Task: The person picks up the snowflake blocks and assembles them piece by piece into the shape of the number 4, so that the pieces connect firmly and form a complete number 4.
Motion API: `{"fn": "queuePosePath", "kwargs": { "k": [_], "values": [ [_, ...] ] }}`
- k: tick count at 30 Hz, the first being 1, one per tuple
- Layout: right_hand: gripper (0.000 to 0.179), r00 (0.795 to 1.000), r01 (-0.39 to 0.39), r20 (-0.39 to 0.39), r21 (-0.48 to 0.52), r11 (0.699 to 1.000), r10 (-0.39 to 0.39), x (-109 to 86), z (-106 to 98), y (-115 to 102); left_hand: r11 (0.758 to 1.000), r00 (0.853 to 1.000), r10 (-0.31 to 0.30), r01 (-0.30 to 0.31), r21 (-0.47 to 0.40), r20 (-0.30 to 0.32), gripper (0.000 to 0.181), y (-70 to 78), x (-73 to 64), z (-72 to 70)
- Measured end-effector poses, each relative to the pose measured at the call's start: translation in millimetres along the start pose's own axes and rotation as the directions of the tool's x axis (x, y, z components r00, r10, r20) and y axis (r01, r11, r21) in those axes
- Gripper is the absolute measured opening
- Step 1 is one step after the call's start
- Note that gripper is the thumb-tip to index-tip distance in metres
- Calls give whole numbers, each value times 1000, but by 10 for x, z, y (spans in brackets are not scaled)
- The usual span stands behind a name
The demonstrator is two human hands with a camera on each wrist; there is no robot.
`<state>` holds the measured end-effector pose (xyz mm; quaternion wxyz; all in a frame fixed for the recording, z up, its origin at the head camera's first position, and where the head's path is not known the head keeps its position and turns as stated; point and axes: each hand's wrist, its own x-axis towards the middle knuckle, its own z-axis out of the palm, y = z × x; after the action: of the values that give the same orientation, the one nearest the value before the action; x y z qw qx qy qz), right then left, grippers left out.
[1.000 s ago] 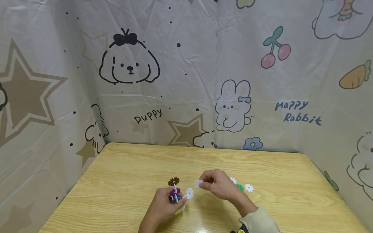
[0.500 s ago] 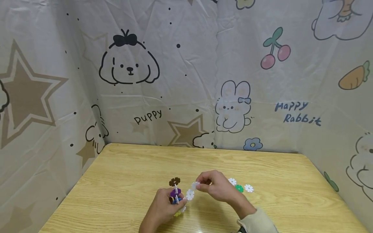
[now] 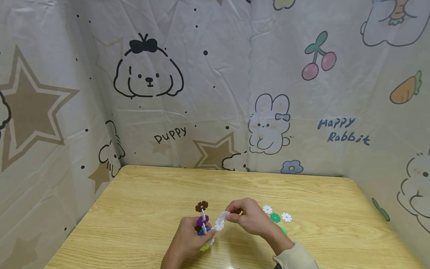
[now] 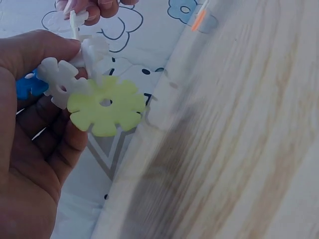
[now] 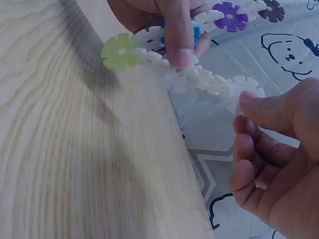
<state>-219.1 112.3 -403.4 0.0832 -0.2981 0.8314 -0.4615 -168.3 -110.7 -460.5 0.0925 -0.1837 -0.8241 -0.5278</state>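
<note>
Table [image 3: 151, 194]: wood-grained, beneath the work. Left hand [image 3: 188, 237]: curled round the chain of slotted discs [image 3: 201, 222], white end facing right. Right hand [image 3: 246, 216]: thumb and fingertips pinched a white disc [image 5: 249, 85] against that end (slotted or merely touching, indistinct). Step, seemingly: joining — the next move called for aligned slots, a firm push and the chain held steady.

The left hand [image 3: 189, 236] grips linked colourful discs [image 3: 202, 220]; the right hand [image 3: 249, 217] pinches a white disc [image 3: 223, 215].
</note>
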Motion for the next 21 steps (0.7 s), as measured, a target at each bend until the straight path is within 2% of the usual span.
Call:
{"fn": "queuePosePath", "kwargs": {
  "k": [7, 15, 21],
  "values": [
    [6, 999, 17, -36, -7, 1000, -18, -16, 24, 15, 999, 999, 35, -35, -7, -22, 15, 3, -9, 21],
    [7, 999, 20, -43, -12, 1000, -21, -33, 23, 26, 995, 996, 85, -86, -41, -27, 18, 20, -2, 39],
    [7, 998, 24, -54, 0, 1000, -24, -37, 43, 27, 994, 995, 92, -95, -57, -45, 19, 30, -7, 54]
  ]
}}
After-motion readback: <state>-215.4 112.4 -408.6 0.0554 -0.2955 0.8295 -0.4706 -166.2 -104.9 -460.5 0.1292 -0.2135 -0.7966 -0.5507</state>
